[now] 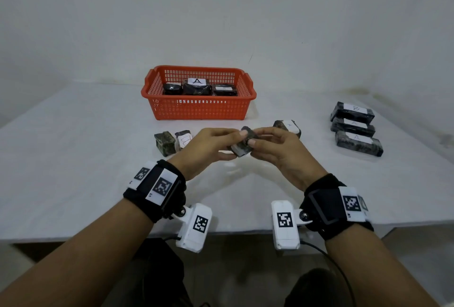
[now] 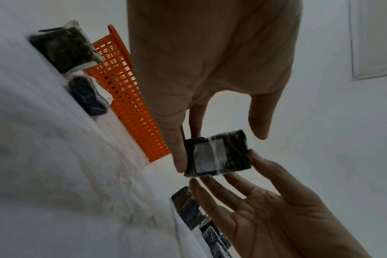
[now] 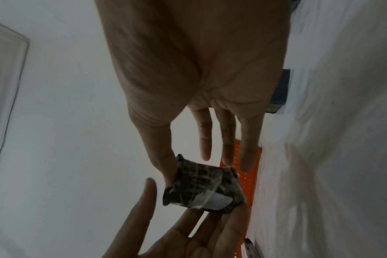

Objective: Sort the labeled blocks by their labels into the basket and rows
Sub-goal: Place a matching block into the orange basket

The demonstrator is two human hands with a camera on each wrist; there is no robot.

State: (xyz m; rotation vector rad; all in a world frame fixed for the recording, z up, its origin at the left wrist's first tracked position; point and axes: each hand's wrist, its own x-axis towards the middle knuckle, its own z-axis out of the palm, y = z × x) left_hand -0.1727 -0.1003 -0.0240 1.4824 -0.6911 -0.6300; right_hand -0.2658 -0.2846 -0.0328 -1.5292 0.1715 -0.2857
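Observation:
Above the table's middle, both hands pinch one small dark wrapped block (image 1: pixel 244 143). My left hand (image 1: pixel 234 145) takes its left end and my right hand (image 1: pixel 256 143) its right end. In the left wrist view my left hand (image 2: pixel 188 148) has its thumb on the block (image 2: pixel 218 154); a white label shows, but its letter is unreadable. In the right wrist view my right hand (image 3: pixel 199 167) has its thumb on the block (image 3: pixel 203 188), with left fingers beneath it. The orange basket (image 1: pixel 199 110) behind holds three dark blocks, one marked A (image 1: pixel 196 85).
Two small blocks (image 1: pixel 165 143) (image 1: pixel 183 138) stand left of my hands. Another, marked A (image 1: pixel 287 126), lies just beyond my right hand. At the right, three long dark blocks (image 1: pixel 353 126) lie in a row; the far one reads B. The table's front edge (image 1: pixel 233 233) runs under my wrists.

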